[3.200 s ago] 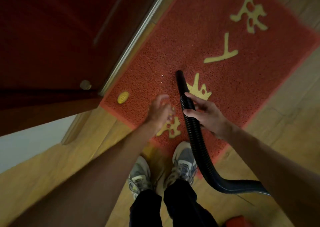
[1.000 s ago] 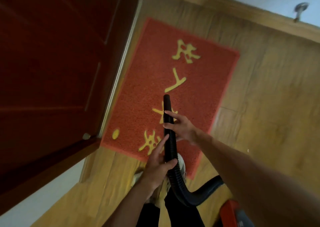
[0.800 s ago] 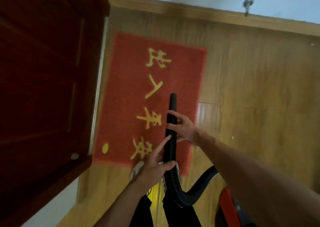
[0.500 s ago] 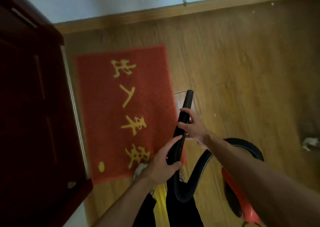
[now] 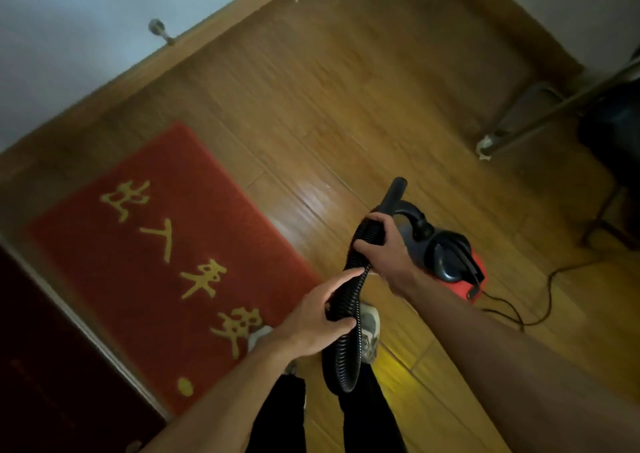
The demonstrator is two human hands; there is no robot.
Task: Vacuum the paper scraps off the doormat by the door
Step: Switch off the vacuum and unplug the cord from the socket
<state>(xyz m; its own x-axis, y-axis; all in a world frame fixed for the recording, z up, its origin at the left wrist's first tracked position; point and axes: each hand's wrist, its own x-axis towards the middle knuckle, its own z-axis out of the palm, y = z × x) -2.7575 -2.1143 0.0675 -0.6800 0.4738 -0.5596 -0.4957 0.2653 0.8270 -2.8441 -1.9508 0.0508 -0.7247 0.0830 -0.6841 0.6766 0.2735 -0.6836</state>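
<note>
View from a head-worn camera, looking down at a wooden floor [image 5: 346,82] in dim light. A person stood with one grey shoe [image 5: 370,328] showing just right of a red doormat [image 5: 114,272], which filled the lower left of the frame with yellow characters across it. The doormat lay against the threshold of a dark red door [image 5: 38,366] at the left edge. No paper scraps could be made out on it, though the frame was blurred. A few pale specks showed on the bare floor towards the top.

Both hands held a black ribbed vacuum hose [image 5: 341,366] at the centre. The left hand [image 5: 311,317], lower down, had its grip curled round the hose with the forefinger laid along it, likely to steady the slack. The right hand [image 5: 386,245], higher up, had its grip wrapped round the hose just below the smooth nozzle [image 5: 395,193]. The nozzle pointed up and right in the frame, away from the doormat and towards the open floor, so it probably was not picking anything off the mat.

Below the hands the hose hung in a loop between the person's legs. The red and black vacuum cleaner [image 5: 450,255] sat on the floor right of centre, its cord [image 5: 512,309] trailing to the right. Metal furniture legs [image 5: 519,130] stood at the upper right.
</note>
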